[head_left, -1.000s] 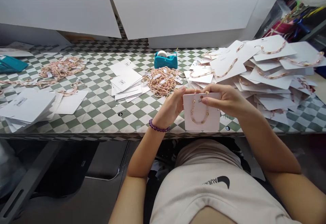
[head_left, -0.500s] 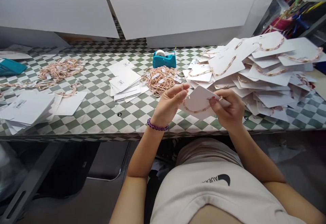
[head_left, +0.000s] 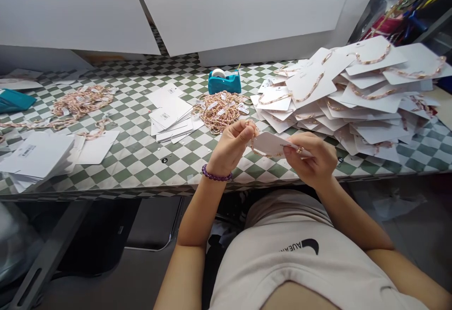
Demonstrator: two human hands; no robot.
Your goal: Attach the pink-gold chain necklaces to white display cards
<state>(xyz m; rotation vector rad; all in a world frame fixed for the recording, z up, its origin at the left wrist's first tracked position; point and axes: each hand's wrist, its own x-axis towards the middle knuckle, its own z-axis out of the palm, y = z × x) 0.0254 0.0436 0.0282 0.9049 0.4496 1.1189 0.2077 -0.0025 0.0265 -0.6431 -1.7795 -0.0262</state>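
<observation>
A white card is held over the table's front part, seen at a shallow angle. Along its lower side hangs a pink and gold beaded necklace. My left hand, with a purple bead bracelet at the wrist, pinches the necklace's end at the card's left corner. My right hand is closed on the card's right end, thumb on top, with gold beads between the fingers. Behind my left hand lies a heap of beaded necklaces.
A teal tape dispenser stands behind the heap. Blank cards lie left of it. A high pile of cards with necklaces fills the right side. More necklaces and cards lie at the left.
The card has tilted flatter, so less of its face shows. Both hands remain closed on their ends, and the view has shifted slightly.
</observation>
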